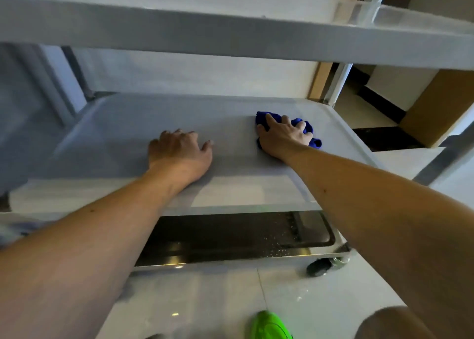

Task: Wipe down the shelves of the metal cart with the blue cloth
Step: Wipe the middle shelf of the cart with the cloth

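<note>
The metal cart fills the view, with a top shelf (230, 33) overhead, a middle shelf (128, 133) at arm's reach and a dark bottom shelf (230, 236) below. My right hand (282, 138) lies on a bunched blue cloth (309, 129) at the right side of the middle shelf, its fingers curled over the cloth and pressing it onto the metal. My left hand (179, 151) rests palm down on the same shelf near its middle, fingers bent at the tips, with nothing in it.
A cart upright (336, 84) stands at the back right corner and a caster wheel (320, 266) sits below right. Cardboard boxes (431, 107) lie beyond the cart on the right. White tiled floor, a green shoe (269, 326) and my knee (392, 323) are below.
</note>
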The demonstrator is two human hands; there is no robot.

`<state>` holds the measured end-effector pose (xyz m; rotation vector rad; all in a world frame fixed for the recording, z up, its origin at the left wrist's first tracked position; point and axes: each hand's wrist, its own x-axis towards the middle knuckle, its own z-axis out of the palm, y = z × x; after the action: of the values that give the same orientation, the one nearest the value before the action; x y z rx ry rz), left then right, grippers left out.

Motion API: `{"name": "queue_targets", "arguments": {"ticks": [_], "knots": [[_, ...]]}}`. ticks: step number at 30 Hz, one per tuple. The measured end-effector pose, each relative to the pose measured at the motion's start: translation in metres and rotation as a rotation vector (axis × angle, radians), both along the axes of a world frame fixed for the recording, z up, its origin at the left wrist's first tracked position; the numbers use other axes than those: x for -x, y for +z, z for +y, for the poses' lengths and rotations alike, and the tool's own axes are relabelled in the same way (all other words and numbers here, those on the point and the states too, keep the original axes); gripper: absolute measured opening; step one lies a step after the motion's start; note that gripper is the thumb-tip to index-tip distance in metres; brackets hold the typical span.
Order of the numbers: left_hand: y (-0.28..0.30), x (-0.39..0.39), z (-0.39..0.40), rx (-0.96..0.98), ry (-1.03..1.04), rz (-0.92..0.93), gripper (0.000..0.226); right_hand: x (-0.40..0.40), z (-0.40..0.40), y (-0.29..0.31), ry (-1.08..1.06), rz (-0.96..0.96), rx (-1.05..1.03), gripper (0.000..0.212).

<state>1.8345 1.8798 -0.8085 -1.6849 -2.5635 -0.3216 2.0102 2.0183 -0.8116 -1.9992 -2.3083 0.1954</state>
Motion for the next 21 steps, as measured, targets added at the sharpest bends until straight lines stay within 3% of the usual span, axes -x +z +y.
{"name": "queue_targets", "arguments": {"ticks": [13, 21], "knots": [[0.006, 0.097, -0.158, -0.182, 0.309, 0.055, 0.041, 0.23, -0.14, -0.001, 0.598, 0.003, -0.002, 0.05], [0.015, 0.102, -0.212, -0.342, 0.333, 0.02, 0.035, 0.247, -0.196, -0.001, 0.847, 0.047, -0.005, 0.052]]}}
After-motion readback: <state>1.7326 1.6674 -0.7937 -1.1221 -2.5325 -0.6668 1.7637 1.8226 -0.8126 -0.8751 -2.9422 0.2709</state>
